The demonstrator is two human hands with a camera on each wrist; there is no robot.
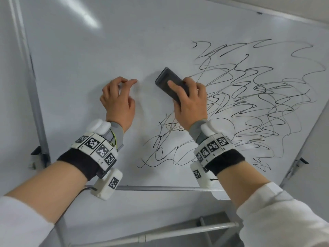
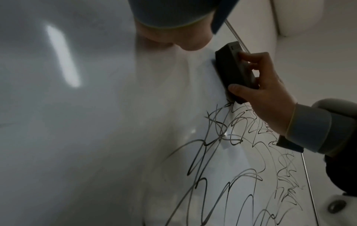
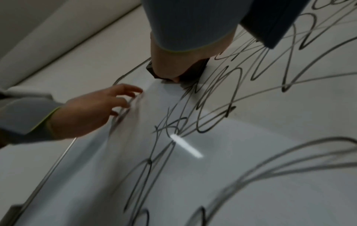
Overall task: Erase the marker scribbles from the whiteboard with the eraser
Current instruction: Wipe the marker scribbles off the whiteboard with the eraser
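A white whiteboard fills the head view. Black marker scribbles cover its right half and run down to the lower middle. My right hand grips a black eraser and holds it flat on the board at the left edge of the scribbles, index finger on top. The left wrist view shows the eraser pinched by thumb and fingers of that hand. My left hand holds nothing. Its fingertips touch bare board left of the eraser, and in the right wrist view this hand has its fingers spread.
A metal frame borders the board on the left, and a rail runs along its bottom edge. Below that a grey stand bar crosses. The board's left half carries no marks.
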